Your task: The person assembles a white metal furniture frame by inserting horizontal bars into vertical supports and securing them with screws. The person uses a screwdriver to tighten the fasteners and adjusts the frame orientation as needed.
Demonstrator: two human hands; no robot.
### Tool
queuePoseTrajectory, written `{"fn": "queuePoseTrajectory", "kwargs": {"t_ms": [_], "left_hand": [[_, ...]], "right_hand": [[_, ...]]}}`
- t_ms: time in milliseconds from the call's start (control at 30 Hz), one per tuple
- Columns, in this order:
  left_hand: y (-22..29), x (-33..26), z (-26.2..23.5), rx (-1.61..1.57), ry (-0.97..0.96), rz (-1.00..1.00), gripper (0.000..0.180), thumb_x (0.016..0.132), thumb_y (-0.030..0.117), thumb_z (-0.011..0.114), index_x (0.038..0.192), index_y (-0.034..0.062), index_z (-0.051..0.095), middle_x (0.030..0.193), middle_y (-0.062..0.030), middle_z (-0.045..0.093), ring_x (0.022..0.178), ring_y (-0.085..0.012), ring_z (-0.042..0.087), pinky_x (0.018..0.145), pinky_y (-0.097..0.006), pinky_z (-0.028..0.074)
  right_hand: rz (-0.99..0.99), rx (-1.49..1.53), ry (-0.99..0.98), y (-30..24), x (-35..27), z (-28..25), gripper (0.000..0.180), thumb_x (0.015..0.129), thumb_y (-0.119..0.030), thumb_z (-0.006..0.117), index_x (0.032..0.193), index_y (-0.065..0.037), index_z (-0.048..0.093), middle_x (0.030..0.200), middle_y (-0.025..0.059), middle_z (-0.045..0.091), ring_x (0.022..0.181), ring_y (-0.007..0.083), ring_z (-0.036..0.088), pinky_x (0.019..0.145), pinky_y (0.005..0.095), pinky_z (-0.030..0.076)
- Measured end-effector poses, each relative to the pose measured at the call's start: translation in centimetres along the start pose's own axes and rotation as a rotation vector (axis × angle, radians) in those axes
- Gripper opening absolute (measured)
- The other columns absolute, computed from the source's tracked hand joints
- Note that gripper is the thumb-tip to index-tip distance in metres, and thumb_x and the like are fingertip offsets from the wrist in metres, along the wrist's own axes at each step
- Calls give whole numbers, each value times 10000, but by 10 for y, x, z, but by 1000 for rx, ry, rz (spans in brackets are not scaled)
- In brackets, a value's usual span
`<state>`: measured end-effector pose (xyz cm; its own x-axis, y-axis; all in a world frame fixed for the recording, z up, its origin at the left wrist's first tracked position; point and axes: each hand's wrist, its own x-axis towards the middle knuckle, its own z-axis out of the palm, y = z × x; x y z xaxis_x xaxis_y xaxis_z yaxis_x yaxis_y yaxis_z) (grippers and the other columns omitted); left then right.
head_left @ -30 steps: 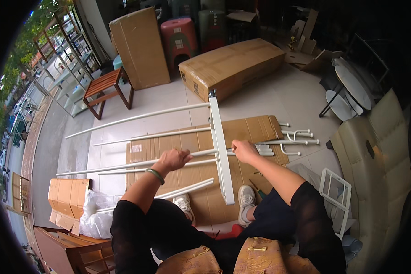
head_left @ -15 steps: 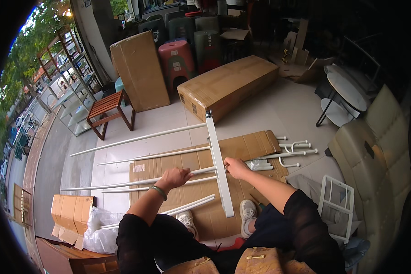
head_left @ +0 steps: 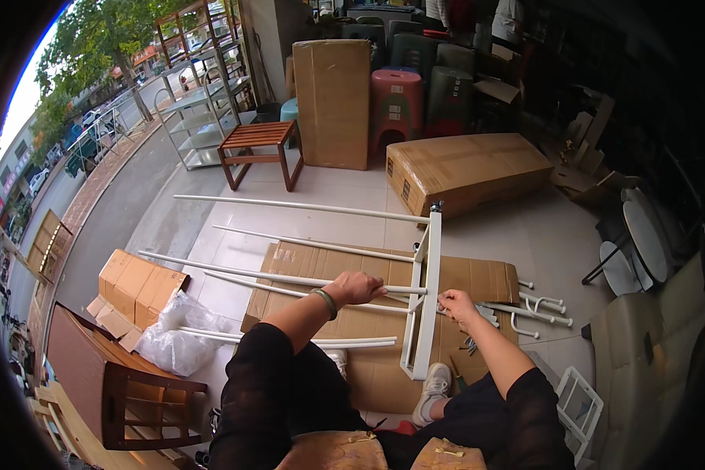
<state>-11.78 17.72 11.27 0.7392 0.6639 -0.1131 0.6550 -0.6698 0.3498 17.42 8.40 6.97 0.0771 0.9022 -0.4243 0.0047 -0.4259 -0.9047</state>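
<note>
My left hand point(head_left: 358, 287) is closed around a long white metal tube point(head_left: 266, 276), close to where it meets a white rectangular frame point(head_left: 424, 337). Several such tubes stick out leftward from this frame, which stands on edge across the cardboard. On the frame's right side my right hand point(head_left: 458, 305) pinches at the outer bar, level with the held tube. Whatever its fingertips hold is too small to tell. Loose white tubes point(head_left: 356, 342) lie near my left foot. Right of my right hand are white hooked tubes point(head_left: 540, 305) and a screwdriver-like tool point(head_left: 457, 374).
Flattened cardboard point(head_left: 478, 274) covers the floor under the work. A long carton point(head_left: 470, 168) lies behind it, beside an upright carton point(head_left: 333, 102) and a slatted wooden stool point(head_left: 260, 141). Plastic wrap point(head_left: 182, 337) and a brown wooden cabinet point(head_left: 110, 376) are at left, a padded seat point(head_left: 642, 352) at right.
The view has turned, so the scene sits farther right. The frame has tilted, and its second long bar shows now. My left hand is closer to the frame along the tube.
</note>
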Motion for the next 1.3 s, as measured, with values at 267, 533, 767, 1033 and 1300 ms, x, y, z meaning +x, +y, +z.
{"fn": "queuePoseTrajectory", "kwargs": {"t_ms": [267, 533, 767, 1033, 1300], "left_hand": [[-3, -3, 3, 17, -1, 16, 382, 946, 482, 407, 945, 147, 592, 799, -140, 653, 776, -376, 622, 635, -494, 493], [-3, 1, 2, 48, -2, 22, 385, 944, 473, 416, 912, 120, 567, 776, -168, 641, 771, -400, 611, 637, -520, 482], [-14, 8, 5, 31, -31, -31, 373, 940, 460, 422, 964, 134, 601, 810, -155, 657, 799, -379, 623, 684, -477, 504], [-14, 6, 2, 3, -29, 22, 358, 947, 436, 437, 935, 107, 578, 745, -181, 625, 758, -398, 603, 647, -488, 479], [-13, 8, 7, 30, -47, 57, 347, 951, 427, 434, 872, 106, 539, 737, -161, 621, 742, -391, 602, 616, -489, 473]], "right_hand": [[-12, 139, -6, 6, 2, -4, 73, 886, -69, 610, 900, 0, 627, 695, 4, 563, 459, 34, 375, 381, 199, 243], [26, 96, 19, 8, 1, -1, 85, 911, -103, 584, 942, -25, 598, 796, 31, 611, 469, 34, 388, 377, 198, 260], [23, 181, 18, 10, 3, -2, 123, 890, -71, 601, 1002, -21, 586, 807, 11, 591, 466, 25, 382, 386, 190, 262], [-5, 238, 23, 7, 1, 0, 104, 872, -51, 609, 971, -24, 589, 792, 20, 598, 454, 17, 355, 385, 180, 233], [40, 180, 35, 7, 2, 1, 99, 900, -80, 585, 982, -25, 587, 806, 15, 589, 480, 17, 383, 390, 171, 251]]}}
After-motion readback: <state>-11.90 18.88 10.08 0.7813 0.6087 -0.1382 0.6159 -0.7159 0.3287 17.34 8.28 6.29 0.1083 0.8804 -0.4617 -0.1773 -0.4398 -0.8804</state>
